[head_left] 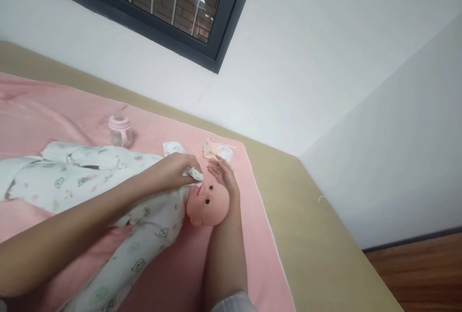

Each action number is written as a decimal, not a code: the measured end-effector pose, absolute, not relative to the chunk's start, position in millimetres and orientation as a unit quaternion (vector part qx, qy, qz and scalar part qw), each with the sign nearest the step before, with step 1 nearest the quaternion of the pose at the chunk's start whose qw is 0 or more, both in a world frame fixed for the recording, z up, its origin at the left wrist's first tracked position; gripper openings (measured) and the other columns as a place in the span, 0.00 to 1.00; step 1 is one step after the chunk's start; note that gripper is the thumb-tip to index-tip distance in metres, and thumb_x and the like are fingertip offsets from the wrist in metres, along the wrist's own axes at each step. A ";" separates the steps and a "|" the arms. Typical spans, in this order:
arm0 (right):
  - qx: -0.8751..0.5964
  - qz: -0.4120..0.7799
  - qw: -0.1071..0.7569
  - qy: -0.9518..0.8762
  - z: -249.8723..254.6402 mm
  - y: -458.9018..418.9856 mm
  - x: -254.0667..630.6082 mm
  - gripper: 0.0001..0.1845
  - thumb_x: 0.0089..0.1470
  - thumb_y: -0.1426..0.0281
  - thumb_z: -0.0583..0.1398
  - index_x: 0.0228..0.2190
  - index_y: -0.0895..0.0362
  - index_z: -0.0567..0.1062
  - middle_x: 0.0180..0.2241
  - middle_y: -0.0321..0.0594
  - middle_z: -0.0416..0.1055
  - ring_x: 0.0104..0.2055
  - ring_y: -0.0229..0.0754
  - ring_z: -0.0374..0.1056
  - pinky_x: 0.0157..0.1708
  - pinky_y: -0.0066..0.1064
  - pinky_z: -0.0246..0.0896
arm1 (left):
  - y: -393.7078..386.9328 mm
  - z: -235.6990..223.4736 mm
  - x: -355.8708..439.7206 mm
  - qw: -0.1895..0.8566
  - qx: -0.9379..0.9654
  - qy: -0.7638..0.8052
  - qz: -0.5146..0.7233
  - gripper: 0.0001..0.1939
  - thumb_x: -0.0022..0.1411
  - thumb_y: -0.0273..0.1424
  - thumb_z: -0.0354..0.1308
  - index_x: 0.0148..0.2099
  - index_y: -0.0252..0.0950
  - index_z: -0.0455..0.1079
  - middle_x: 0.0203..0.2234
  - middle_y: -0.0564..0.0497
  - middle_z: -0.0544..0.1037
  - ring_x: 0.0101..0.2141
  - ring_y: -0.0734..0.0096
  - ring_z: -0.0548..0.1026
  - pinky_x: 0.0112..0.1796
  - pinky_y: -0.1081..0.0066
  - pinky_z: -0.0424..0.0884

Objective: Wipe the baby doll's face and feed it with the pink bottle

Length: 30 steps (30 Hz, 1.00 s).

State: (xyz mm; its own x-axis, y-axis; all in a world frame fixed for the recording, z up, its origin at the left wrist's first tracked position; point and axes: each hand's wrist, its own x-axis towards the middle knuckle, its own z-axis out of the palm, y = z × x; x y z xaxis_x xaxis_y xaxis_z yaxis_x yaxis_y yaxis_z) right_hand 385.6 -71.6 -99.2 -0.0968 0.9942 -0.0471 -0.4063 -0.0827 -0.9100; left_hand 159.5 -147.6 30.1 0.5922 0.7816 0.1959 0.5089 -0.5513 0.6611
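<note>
A baby doll in a white printed outfit lies on its back on a pink sheet, its bald head to the right. My left hand is closed on a crumpled white tissue and holds it at the doll's mouth and chin. Behind the doll's head lies my right forearm, with the head against it. My right hand is open beyond the head, palm toward the doll and fingers extended close to a small printed soft packet.
A pink-lidded baby bottle with a handle stands on the sheet beyond the doll's body. Tan bed surface shows past the sheet's edge. A white wall with a dark-framed window borders the far side.
</note>
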 end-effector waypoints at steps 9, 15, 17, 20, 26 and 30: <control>-0.388 0.626 0.548 -0.397 -96.9 -71.2 385.8 0.27 0.42 0.60 0.65 0.45 0.55 0.70 0.40 0.43 0.75 0.43 0.42 0.71 0.49 0.39 0.65 | -158.0 33.1 170.1 0.284 0.860 0.383 0.183 0.08 0.50 0.31 0.53 0.27 0.35 0.73 0.27 0.50 0.74 0.27 0.69 0.70 0.28 0.75 0.59; -0.388 0.628 0.545 -0.398 -99.6 -69.1 385.8 0.24 0.45 0.61 0.63 0.44 0.54 0.70 0.39 0.41 0.75 0.43 0.41 0.71 0.49 0.38 0.65 | -154.9 27.2 169.4 0.281 0.847 0.397 0.214 0.09 0.51 0.32 0.53 0.29 0.35 0.73 0.30 0.50 0.74 0.31 0.66 0.70 0.33 0.73 0.63; -0.387 0.628 0.545 -0.397 -100.2 -68.8 385.9 0.22 0.46 0.61 0.63 0.44 0.54 0.70 0.39 0.41 0.75 0.42 0.41 0.71 0.48 0.38 0.65 | -154.1 24.4 169.6 0.277 0.843 0.398 0.233 0.09 0.51 0.34 0.53 0.30 0.36 0.73 0.31 0.49 0.74 0.32 0.65 0.71 0.34 0.72 0.63; -0.389 0.628 0.545 -0.397 -100.0 -69.0 385.9 0.22 0.46 0.61 0.62 0.44 0.53 0.70 0.39 0.40 0.75 0.42 0.41 0.71 0.47 0.38 0.66 | -153.2 20.2 170.7 0.264 0.836 0.404 0.263 0.09 0.52 0.34 0.54 0.31 0.36 0.73 0.33 0.49 0.75 0.34 0.64 0.72 0.35 0.71 0.64; -0.391 0.633 0.540 -0.394 -98.1 -70.0 386.0 0.23 0.45 0.61 0.63 0.44 0.52 0.70 0.40 0.40 0.75 0.45 0.42 0.70 0.49 0.38 0.65 | -149.8 19.1 167.9 0.243 0.836 0.409 0.271 0.11 0.54 0.35 0.53 0.32 0.35 0.73 0.33 0.48 0.75 0.35 0.63 0.72 0.35 0.70 0.64; -0.386 0.638 0.542 -0.388 -97.5 -70.2 385.8 0.21 0.45 0.62 0.63 0.44 0.52 0.70 0.42 0.39 0.74 0.44 0.41 0.71 0.50 0.38 0.64 | -151.1 30.9 159.2 0.264 0.845 0.406 0.228 0.11 0.55 0.35 0.53 0.33 0.35 0.74 0.31 0.50 0.76 0.32 0.65 0.72 0.33 0.72 0.63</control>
State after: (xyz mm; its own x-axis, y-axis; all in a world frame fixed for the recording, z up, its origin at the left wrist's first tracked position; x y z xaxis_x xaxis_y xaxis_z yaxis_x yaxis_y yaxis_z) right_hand 385.8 -70.2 -97.5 -0.1142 0.9909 -0.0715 -0.3921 -0.1110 -0.9132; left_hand 159.2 -151.1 30.9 0.5663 0.8063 0.1709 0.5659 -0.5311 0.6307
